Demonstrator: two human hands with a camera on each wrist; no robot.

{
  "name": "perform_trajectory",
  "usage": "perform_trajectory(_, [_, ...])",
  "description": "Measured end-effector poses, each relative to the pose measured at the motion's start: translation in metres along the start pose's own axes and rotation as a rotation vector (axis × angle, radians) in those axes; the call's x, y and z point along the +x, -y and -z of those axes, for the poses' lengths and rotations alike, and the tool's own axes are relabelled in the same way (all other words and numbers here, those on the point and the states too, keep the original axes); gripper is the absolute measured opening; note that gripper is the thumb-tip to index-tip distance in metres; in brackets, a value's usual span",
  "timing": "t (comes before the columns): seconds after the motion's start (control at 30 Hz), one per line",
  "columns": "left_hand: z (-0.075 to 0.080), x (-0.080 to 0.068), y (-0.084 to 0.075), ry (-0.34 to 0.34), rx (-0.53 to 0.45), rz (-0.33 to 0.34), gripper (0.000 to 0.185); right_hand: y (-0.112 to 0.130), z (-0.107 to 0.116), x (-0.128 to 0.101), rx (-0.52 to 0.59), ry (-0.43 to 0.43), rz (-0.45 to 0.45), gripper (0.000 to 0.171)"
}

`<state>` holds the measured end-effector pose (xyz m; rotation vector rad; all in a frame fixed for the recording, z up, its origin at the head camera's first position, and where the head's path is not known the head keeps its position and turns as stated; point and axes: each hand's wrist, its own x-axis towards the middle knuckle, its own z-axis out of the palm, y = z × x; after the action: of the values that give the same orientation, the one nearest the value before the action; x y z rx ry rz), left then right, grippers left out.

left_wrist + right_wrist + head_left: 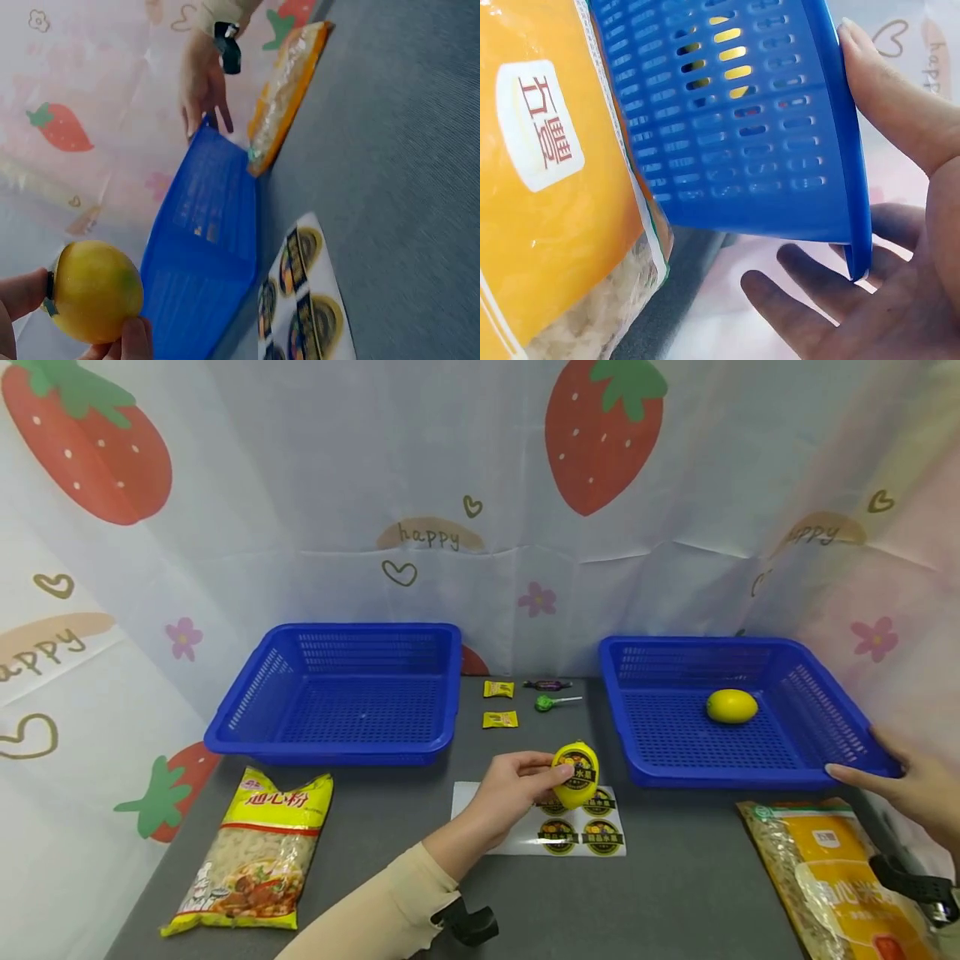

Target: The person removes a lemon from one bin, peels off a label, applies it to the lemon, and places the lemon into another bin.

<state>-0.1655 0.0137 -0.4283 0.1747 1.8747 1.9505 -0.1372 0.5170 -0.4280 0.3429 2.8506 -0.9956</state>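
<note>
In the head view my left hand (502,797) pinches a yellow lemon (576,797) above the table, between thumb and fingers. A round black label with fruit pictures is on the lemon's near side. Below it lies a white sheet of matching round stickers (558,837), partly hidden by the hand. My right hand (918,789) holds the near right corner of the right blue basket (720,777). The right wrist view shows the thumb (889,94) on the basket's rim, with the fingers on the other side. Another lemon (731,706) lies inside that basket.
A second blue basket (330,752) stands at the left. Between the baskets lie two yellow-wrapped candies (499,719), a purple-wrapped candy (547,685) and a green lollipop (545,702). A yellow pasta bag (255,852) lies front left, an orange bag (847,877) front right.
</note>
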Motion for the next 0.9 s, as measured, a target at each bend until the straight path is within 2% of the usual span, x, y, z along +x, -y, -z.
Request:
perform_trajectory(0.2, [-0.027,0.020,-0.010,0.024,-0.027,0.058,0.045,-0.003,-0.001,0.000,0.008,-0.004,-0.018,0.106])
perform_trajectory(0.37, [-0.050,0.040,-0.019,0.042,-0.118,0.120,0.035,-0.004,0.000,-0.001,0.034,0.019,-0.003,0.103])
perform_trajectory(0.47, [-0.062,0.048,-0.023,0.029,-0.154,0.136,0.031,-0.004,0.002,0.000,0.021,0.015,0.025,0.102])
perform_trajectory(0.57, [-0.073,0.053,-0.027,-0.002,-0.164,0.141,0.030,-0.002,0.002,0.001,0.008,0.017,0.038,0.102])
perform_trajectory(0.7, [-0.085,0.053,-0.032,-0.081,-0.169,0.147,0.035,-0.002,0.003,0.000,-0.007,0.035,0.000,0.104])
perform_trajectory(0.83, [-0.092,0.053,-0.036,-0.152,-0.202,0.145,0.043,-0.002,0.004,-0.001,-0.030,0.037,-0.026,0.106])
perform_trajectory(0.9, [-0.094,0.053,-0.038,-0.166,-0.216,0.147,0.042,-0.003,0.004,-0.001,-0.043,0.028,-0.025,0.106])
